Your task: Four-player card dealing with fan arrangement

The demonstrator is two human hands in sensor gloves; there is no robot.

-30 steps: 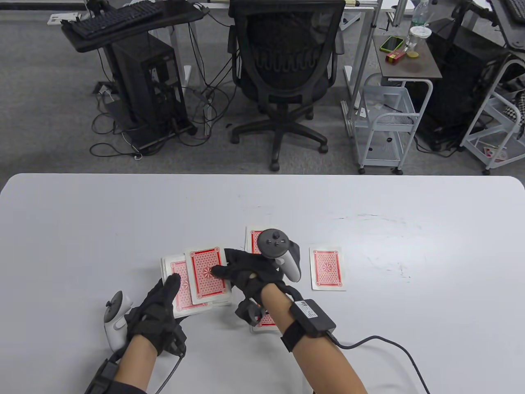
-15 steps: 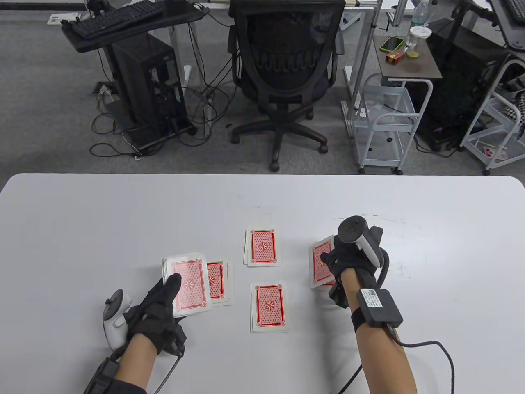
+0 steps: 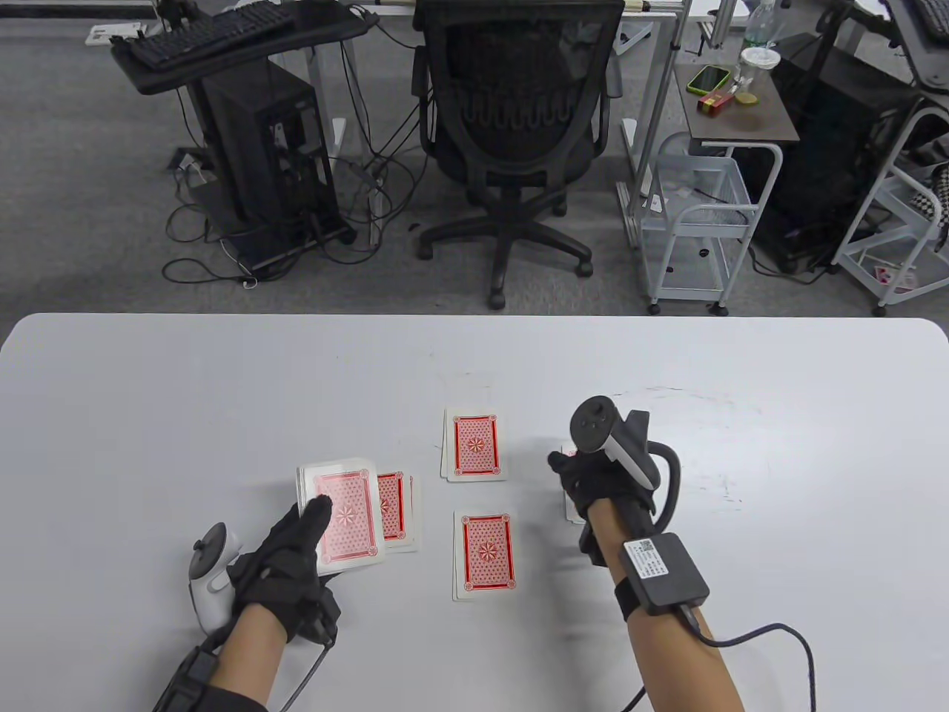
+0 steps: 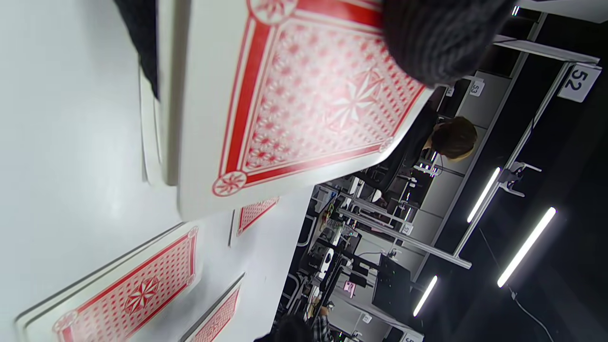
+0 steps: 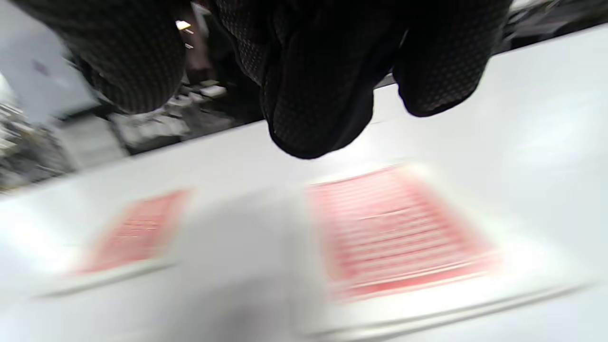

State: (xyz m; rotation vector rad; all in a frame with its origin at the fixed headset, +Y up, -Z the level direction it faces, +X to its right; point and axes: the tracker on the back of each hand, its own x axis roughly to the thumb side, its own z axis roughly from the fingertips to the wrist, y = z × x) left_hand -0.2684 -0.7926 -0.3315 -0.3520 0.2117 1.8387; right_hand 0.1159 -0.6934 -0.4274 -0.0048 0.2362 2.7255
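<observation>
Deck point(image 3: 342, 517): red-backed, face down, gripped in left hand point(image 3: 285, 567) at table's near left, thumb on top card. Right hand point(image 3: 593, 486): empty, fingers point(image 5: 313, 95) loosely curled above the right pile point(image 5: 399, 237), not touching. Other piles: far centre point(image 3: 474, 445), near centre point(image 3: 485, 555), one point(image 3: 397, 512) just right of deck.

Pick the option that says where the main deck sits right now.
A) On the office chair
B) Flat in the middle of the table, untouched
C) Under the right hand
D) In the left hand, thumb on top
D: the deck sits in the left hand, thumb resting on its top card, while the right hand hovers over a separate dealt pile on the table's right side.
</observation>
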